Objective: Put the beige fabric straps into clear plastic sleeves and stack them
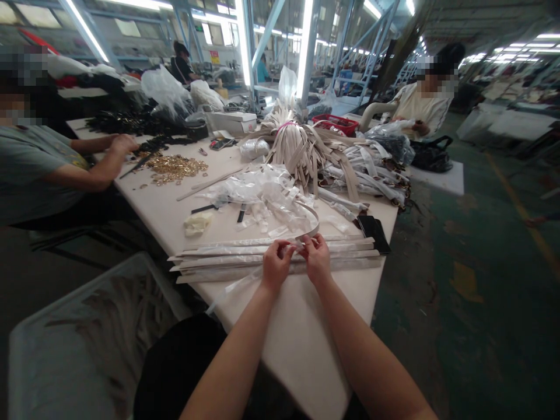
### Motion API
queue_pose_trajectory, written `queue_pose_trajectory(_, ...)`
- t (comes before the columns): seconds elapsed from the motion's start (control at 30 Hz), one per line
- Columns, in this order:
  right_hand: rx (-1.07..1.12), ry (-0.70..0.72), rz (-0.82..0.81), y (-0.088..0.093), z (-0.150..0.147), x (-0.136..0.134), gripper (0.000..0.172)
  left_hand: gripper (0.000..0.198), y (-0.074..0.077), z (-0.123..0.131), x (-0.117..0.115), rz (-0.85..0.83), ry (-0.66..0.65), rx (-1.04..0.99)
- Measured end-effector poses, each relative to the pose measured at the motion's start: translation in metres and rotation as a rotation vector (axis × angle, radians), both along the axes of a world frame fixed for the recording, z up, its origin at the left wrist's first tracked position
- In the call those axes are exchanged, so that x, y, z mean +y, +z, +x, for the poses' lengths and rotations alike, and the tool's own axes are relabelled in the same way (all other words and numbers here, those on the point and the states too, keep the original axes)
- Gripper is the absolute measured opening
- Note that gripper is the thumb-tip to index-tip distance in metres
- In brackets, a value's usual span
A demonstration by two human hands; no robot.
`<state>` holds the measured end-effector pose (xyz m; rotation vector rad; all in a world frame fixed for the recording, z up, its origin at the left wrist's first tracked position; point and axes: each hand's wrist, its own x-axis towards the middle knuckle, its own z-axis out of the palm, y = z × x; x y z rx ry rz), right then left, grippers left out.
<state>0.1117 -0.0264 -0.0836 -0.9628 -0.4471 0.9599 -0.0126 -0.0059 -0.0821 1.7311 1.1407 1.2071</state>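
My left hand (277,267) is closed in a pinch on a clear plastic sleeve (234,287), which trails to the lower left past the table edge. Close beside it, my right hand (317,260) pinches a light beige strap (314,221) that curls up and back above the fingers. The two sets of fingertips nearly meet, and the exact contact between strap and sleeve is hidden. Beneath both hands lie several flat straps (219,262) in plastic, side by side across the table. Crumpled clear plastic (262,189) is heaped just beyond.
The white table (301,338) holds a large bundle of beige straps (297,149), gold metal pieces (175,168), a black flat piece (373,233) and a red basket (336,123). A translucent bin (91,309) of straps stands lower left. Co-workers sit left (39,157) and right (426,102).
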Motion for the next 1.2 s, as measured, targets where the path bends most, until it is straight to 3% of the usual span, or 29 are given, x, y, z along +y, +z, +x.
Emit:
queue_pose_trajectory(0.37, 0.079, 0.088, 0.091, -0.003, 0.0045, 0.0009, 0.035, 0.017, 0.0036, 0.0014, -0.0003, 0.112, -0.13, 0.048)
queue_pose_trajectory(0.53, 0.064, 0.038, 0.091, -0.0039, 0.0067, 0.0003, 0.03, 0.02, 0.0031, -0.0014, 0.0007, 0.035, -0.119, -0.056)
queue_pose_trajectory(0.83, 0.036, 0.087, 0.068, -0.0041, 0.0036, -0.0009, 0.03, 0.028, 0.0039, -0.0059, 0.0018, 0.009, -0.09, -0.086)
queue_pose_trajectory(1.2, -0.088, 0.046, 0.042, -0.0058, 0.0044, -0.0009, 0.022, 0.025, -0.0048, -0.0046, 0.0047, -0.17, 0.001, -0.196)
